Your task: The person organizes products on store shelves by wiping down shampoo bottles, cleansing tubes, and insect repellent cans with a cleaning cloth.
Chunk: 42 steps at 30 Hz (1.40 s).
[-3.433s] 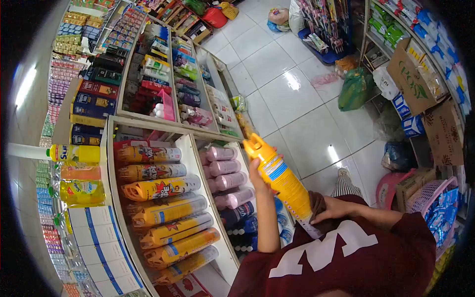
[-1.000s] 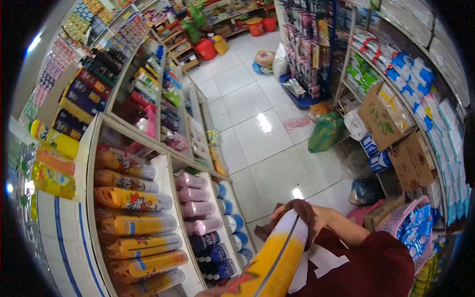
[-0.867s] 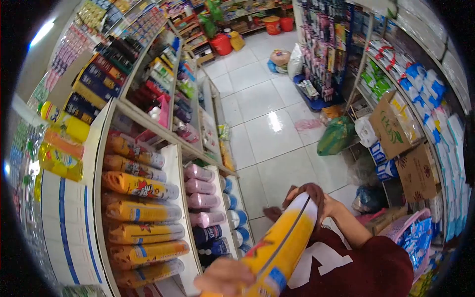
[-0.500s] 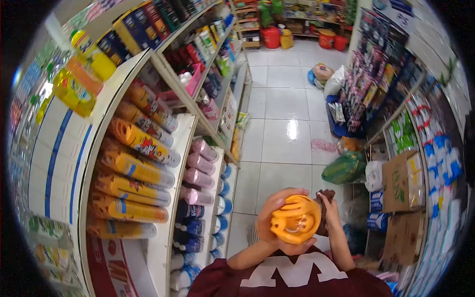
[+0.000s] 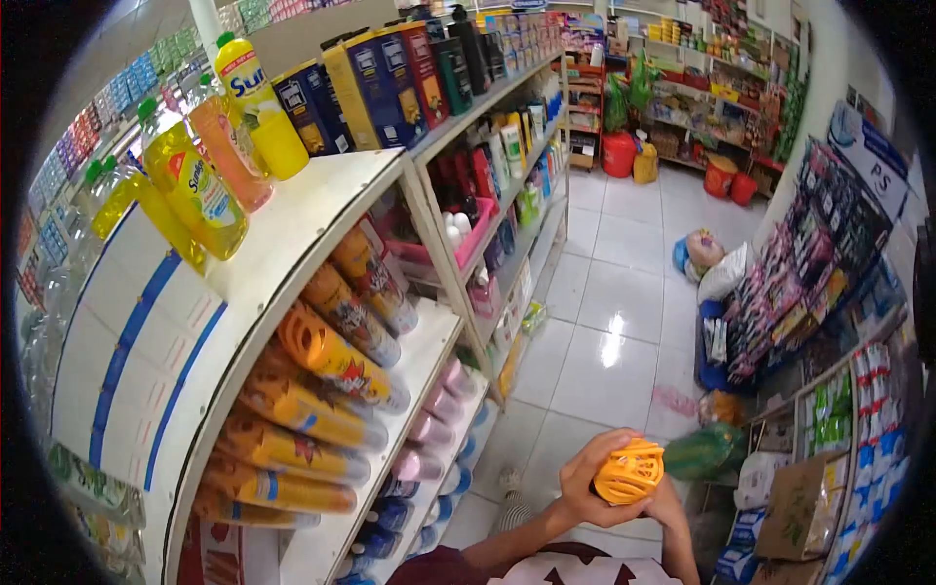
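A spray can seen from its top end, with a ribbed orange plastic cap (image 5: 630,474), is in front of my chest. My left hand (image 5: 588,487) is closed around its left side, with the thumb and fingers along the cap's edge. My right hand (image 5: 669,509) is at the can's lower right, its fingers hidden behind the can. The dark brown cloth seen in that hand half a second ago is out of sight now. Similar orange-capped cans (image 5: 327,356) lie in a row on the shelf to my left.
Yellow dish-soap bottles (image 5: 195,190) stand on the white shelf top at left. Below the cans are pink and blue bottles (image 5: 419,463). A tiled aisle (image 5: 614,292) runs ahead. At right are a green bag (image 5: 707,450), a cardboard box (image 5: 799,512) and hanging packets (image 5: 795,239).
My view has turned left and lifted, so the shelves look larger and my hands sit lower right. The can has tilted, and the brown cloth has gone from sight.
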### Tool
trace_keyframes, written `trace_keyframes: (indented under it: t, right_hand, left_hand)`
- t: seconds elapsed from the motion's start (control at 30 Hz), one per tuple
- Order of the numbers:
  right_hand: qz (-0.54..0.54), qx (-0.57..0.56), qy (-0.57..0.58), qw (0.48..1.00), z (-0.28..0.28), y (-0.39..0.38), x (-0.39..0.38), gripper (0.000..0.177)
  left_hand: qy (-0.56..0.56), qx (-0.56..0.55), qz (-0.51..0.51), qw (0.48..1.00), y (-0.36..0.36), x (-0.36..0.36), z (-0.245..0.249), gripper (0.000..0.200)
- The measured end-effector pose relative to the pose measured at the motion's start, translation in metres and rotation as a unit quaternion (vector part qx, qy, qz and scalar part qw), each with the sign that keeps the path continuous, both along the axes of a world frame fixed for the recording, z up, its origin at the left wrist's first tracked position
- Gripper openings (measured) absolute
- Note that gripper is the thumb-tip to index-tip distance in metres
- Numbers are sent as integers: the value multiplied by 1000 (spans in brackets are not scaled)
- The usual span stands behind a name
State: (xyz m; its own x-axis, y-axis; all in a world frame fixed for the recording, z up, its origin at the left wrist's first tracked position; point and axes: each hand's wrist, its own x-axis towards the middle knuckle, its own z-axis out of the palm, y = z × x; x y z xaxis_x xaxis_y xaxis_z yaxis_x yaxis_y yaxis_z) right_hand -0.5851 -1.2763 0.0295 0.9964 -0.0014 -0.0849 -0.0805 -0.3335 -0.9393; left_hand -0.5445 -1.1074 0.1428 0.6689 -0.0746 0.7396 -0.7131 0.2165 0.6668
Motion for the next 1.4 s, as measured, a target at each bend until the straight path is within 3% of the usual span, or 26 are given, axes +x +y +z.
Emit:
trace_keyframes:
  t: [0.03, 0.1, 0.23, 0.37, 0.47, 0.53, 0.6, 0.67, 0.7, 0.8, 0.83, 0.97, 1.07, 1.2, 1.4]
  right_hand:
    - [39, 60, 21, 997, 24, 15, 10, 32]
    - [160, 71, 48, 983, 78, 44, 42, 35]
    - [302, 65, -78, 948, 81, 100, 103, 45]
    - [283, 97, -145, 943, 84, 176, 153, 51]
    - [233, 111, -177, 950, 89, 222, 180, 55]
    - [218, 133, -174, 951, 86, 236, 191, 57]
    - [224, 174, -149, 947, 78, 244, 202, 60]
    - [216, 215, -124, 944, 83, 256, 208, 63]
    - [199, 231, -121, 945, 92, 267, 212, 63]
    - [228, 225, -132, 938, 100, 295, 228, 62]
    - [215, 230, -144, 938, 88, 303, 236, 62]
    - [195, 124, -230, 945, 79, 324, 251, 68]
    - [178, 113, -251, 945, 80, 333, 254, 69]
    - [202, 116, -284, 930, 82, 341, 257, 68]
    - [254, 189, -234, 919, 49, 348, 261, 64]
  left_hand:
    - [-8, 27, 19, 999, 8, 12, 2, 68]
    - [1, 65, 54, 996, 29, 33, 0, 65]
    - [12, 58, 123, 991, 75, 64, 15, 59]
    - [-56, 143, 121, 981, 123, 84, 62, 54]
    - [-122, 116, 344, 924, 142, 92, 58, 58]
    - [-88, -115, 327, 934, 138, 87, 35, 51]
    - [-106, -219, 281, 928, 138, 78, 12, 44]
    - [97, -176, 91, 975, 152, 58, 0, 36]
    - [197, -151, -8, 969, 159, 51, -3, 32]
    - [180, 68, 10, 981, 176, 55, 7, 30]
    - [189, 53, 4, 981, 176, 56, 11, 21]
    - [193, 26, 5, 981, 173, 57, 3, 22]
    - [210, 18, -12, 977, 172, 58, -1, 20]
    - [240, 40, -45, 969, 170, 57, -2, 17]
    - [254, 48, -74, 963, 170, 53, -4, 16]
